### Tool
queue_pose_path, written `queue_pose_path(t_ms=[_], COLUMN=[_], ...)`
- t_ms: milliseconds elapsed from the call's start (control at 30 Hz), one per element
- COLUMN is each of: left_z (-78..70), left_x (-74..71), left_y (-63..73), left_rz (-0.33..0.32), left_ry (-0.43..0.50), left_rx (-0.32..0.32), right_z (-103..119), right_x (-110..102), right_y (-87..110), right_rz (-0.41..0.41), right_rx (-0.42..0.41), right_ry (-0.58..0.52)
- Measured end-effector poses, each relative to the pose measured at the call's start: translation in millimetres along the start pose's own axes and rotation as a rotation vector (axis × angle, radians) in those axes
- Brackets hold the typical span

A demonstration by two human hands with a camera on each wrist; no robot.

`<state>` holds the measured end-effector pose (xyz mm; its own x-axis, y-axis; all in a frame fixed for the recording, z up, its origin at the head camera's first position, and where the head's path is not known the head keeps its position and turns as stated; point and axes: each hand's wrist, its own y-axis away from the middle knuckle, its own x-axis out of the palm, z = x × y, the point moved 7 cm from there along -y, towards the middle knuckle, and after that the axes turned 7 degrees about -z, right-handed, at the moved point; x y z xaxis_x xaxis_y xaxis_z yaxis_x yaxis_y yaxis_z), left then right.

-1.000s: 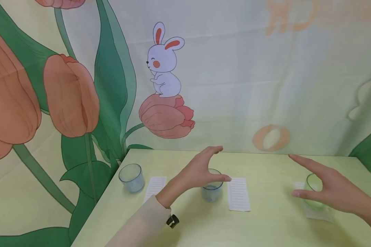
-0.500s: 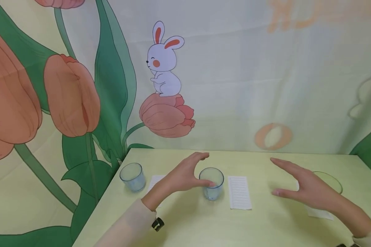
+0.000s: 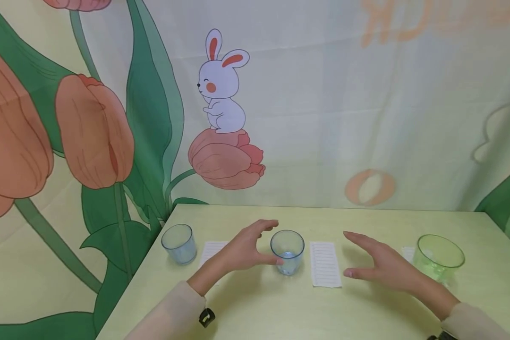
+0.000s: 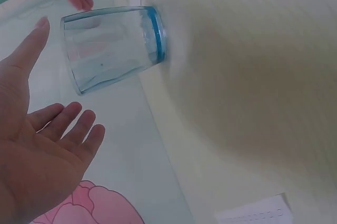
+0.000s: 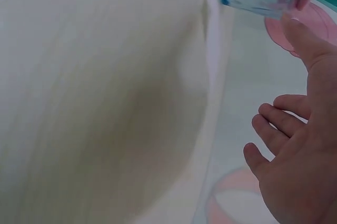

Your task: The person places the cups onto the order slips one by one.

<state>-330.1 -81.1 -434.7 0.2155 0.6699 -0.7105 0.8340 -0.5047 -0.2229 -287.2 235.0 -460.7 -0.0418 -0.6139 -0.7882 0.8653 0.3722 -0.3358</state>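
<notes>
A clear bluish glass stands upright near the middle of the table. My left hand is just left of it, thumb and fingers spread wide. In the left wrist view the same glass lies beyond the thumb and fingers, and I see no grip on it. My right hand hovers right of a lined white paper strip, its thumb and fingers apart with nothing between them. A green glass stands to the right, its lower part partly behind the right forearm.
Another bluish glass stands near the table's left edge, beside a second paper strip partly covered by the left arm. A third white paper shows near the green glass. A printed curtain hangs behind the table.
My right hand has moved left, away from the green glass and towards the middle glass. The left hand has drawn back leftward and lower, uncovering the middle glass. All glasses stay in place.
</notes>
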Motion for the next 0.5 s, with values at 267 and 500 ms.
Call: queue_pose_path(t_ms=[267, 500], left_z=[4.7, 5.2], left_x=[9.1, 13.3], left_y=[-0.8, -1.4], left_rz=[0.005, 0.004], left_ry=[0.05, 0.099], left_rx=[-0.024, -0.018], right_z=[-5.7, -8.7], right_x=[31.9, 40.3], right_y=[-2.5, -4.5], right_rz=[0.106, 0.139], right_rx=[-0.032, -0.044], right_ry=[0.024, 0.044])
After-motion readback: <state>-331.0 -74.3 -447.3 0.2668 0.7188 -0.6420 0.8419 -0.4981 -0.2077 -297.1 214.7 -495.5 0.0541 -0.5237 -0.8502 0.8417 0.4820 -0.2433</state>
